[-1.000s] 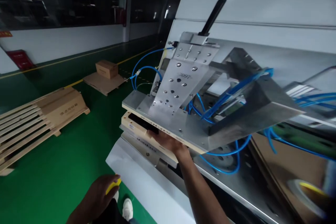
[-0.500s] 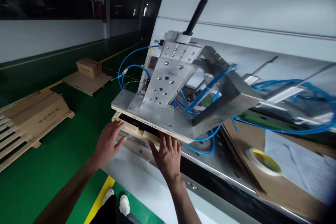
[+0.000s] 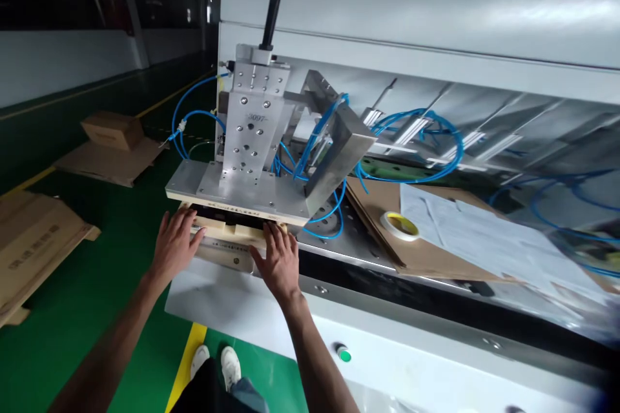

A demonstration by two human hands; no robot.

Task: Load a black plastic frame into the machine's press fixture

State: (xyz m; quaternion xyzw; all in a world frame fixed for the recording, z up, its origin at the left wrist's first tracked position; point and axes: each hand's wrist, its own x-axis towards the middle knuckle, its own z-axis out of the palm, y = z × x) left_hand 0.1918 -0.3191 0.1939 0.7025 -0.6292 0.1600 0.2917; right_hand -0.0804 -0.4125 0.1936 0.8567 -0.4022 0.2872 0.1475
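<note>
— Two hands are resting flat: my left hand (image 3: 175, 242) and right hand (image 3: 278, 262), fingers spread, gripping nothing.

— Touching what?

— I'm pressing the cream rectangular fixture block (image 3: 227, 228), lying under the bolted aluminium base plate (image 3: 232, 192), at the machine's front edge.

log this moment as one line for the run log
left hand: flat on cream tray edge | right hand: flat on tray front | tray: under metal fixture | nearby: tape roll on cardboard

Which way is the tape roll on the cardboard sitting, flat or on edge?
Flat. The tape roll lies on the cardboard sheet, its round opening facing up.
</note>
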